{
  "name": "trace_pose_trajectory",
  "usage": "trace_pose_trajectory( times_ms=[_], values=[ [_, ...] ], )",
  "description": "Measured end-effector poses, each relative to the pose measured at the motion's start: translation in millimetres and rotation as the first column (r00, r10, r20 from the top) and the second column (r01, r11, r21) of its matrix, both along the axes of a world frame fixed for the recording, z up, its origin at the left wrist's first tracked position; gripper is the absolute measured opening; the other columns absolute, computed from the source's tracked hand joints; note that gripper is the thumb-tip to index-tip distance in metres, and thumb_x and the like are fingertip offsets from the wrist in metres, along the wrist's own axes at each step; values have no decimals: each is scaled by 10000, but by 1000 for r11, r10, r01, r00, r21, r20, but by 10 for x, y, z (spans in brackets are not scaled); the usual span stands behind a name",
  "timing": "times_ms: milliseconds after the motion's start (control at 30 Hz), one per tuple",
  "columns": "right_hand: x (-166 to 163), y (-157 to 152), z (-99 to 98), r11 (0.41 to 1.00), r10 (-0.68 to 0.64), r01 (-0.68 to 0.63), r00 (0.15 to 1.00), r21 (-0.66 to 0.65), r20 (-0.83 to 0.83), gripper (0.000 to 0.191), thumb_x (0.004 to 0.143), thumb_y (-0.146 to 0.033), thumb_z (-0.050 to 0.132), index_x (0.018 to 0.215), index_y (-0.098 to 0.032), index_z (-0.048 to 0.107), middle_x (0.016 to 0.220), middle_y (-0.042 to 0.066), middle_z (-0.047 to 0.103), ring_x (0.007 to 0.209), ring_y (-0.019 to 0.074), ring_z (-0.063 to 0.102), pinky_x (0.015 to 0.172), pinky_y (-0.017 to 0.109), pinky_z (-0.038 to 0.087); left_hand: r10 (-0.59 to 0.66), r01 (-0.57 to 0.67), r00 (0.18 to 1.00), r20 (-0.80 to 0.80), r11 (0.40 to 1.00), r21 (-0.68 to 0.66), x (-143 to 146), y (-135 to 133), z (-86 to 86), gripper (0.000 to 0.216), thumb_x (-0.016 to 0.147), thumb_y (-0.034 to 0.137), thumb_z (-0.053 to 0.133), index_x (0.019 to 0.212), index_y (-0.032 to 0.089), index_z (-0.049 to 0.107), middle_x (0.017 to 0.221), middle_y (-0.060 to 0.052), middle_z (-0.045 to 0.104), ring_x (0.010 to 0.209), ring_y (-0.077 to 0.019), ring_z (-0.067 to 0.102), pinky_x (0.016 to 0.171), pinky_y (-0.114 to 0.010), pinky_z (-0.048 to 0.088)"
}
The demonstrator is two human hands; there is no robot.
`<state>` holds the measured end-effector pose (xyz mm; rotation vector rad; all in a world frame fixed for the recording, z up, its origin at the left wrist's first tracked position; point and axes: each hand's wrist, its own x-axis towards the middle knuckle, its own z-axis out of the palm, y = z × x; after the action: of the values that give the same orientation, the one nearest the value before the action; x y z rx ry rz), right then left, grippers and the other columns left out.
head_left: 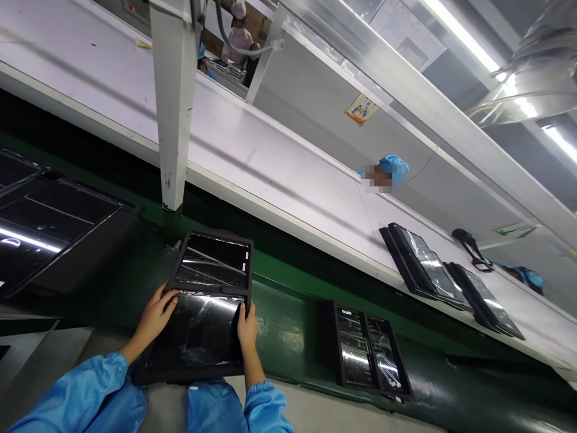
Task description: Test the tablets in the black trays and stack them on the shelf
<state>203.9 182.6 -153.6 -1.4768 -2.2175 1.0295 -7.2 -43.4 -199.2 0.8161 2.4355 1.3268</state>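
Note:
A black tray (198, 373) lies in front of me at the near edge of the green work surface, partly over my lap. Two compartments divide it, each with a dark, glossy, film-covered panel; the near panel (202, 328) and the far panel (215, 261) both reflect the lights. My left hand (157, 316) grips the left side of the tray, its fingers over the edge near the divider. On the opposite side my right hand (247, 325) holds the edge, thumb on top. The undersides of both hands are hidden.
More trays of glossy panels rest on the green belt (288, 337): a left stack (85, 252) and a right tray (339, 349). Other trays (401, 258) sit on the raised white shelf (270, 180). A white post (174, 108) stands ahead. Co-workers are beyond the shelf.

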Motion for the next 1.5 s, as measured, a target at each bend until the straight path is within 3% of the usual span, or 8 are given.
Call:
trace_pose_trajectory(
  times_ms=[267, 633, 867, 1033, 1167, 1333, 1500],
  values=[
    [31, -24, -10, 1000, 15, -16, 1000, -10, -14, 563, 962, -533, 341, 1329, -155, 539, 1079, 149, 738, 975, 285, 712, 787, 358, 526, -1, 2, 996, 93, 1000, -13, 28, -88, 10, 443, 972, 475, 385, 1250, 257, 653, 1471, -100, 459, 1358, -304, 467, 1143, -525, 385],
    [4, 19, -59, 1000, 20, -20, 1000, -19, -19, 544, 950, -519, 349, 1299, -150, 546, 1079, 157, 736, 970, 290, 712, 809, 377, 529, 28, -24, 997, 71, 998, -59, 92, -150, 65, 464, 970, 456, 366, 1301, 267, 630, 1388, -95, 535, 1272, -287, 551, 1088, -483, 457],
    [-5, 0, -23, 999, 27, -27, 1000, -31, -4, 546, 947, -518, 343, 1297, -149, 542, 1093, 162, 731, 987, 306, 705, 823, 391, 523, 3, -18, 988, -154, 995, -96, 47, -114, 142, 455, 977, 459, 370, 1291, 231, 608, 1477, -129, 435, 1372, -324, 416, 1140, -539, 372],
    [-21, -5, 28, 998, 31, -28, 998, -60, 52, 541, 965, -499, 310, 1314, -138, 512, 1099, 174, 725, 988, 309, 705, 834, 390, 518, -28, -4, 951, -306, 995, -103, -409, 331, 414, 442, 991, 429, 337, 1258, 187, 592, 1493, -151, 428, 1415, -323, 350, 1169, -524, 320],
    [-23, -10, 81, 996, 50, -42, 994, -84, 101, 524, 993, -469, 287, 1358, -143, 474, 1100, 162, 724, 997, 284, 705, 832, 357, 516, -132, 56, 953, -274, 962, -268, -1005, 933, 602, 477, 990, 405, 330, 1362, 211, 558, 1597, -133, 295, 1492, -338, 196, 1175, -557, 277],
    [-19, -16, 77, 998, 39, -31, 984, -49, 174, 488, 1012, -441, 285, 1335, -141, 493, 1092, 164, 722, 1021, 278, 700, 852, 350, 511, -144, 62, 968, -207, 931, -360, -1452, 1460, 576, 440, 977, 382, 359, 1280, 218, 632, 1622, -126, 245, 1469, -396, 228, 1125, -604, 320],
    [-18, -27, 70, 999, 32, -26, 982, -35, 184, 441, 1019, -435, 297, 1324, -187, 497, 1095, 123, 726, 982, 259, 710, 835, 334, 514, -123, 42, 966, -226, 942, -334, -1509, 1520, 493, 409, 970, 406, 379, 1169, 196, 667, 1592, -136, 295, 1428, -388, 307, 1117, -550, 359]
  ],
)
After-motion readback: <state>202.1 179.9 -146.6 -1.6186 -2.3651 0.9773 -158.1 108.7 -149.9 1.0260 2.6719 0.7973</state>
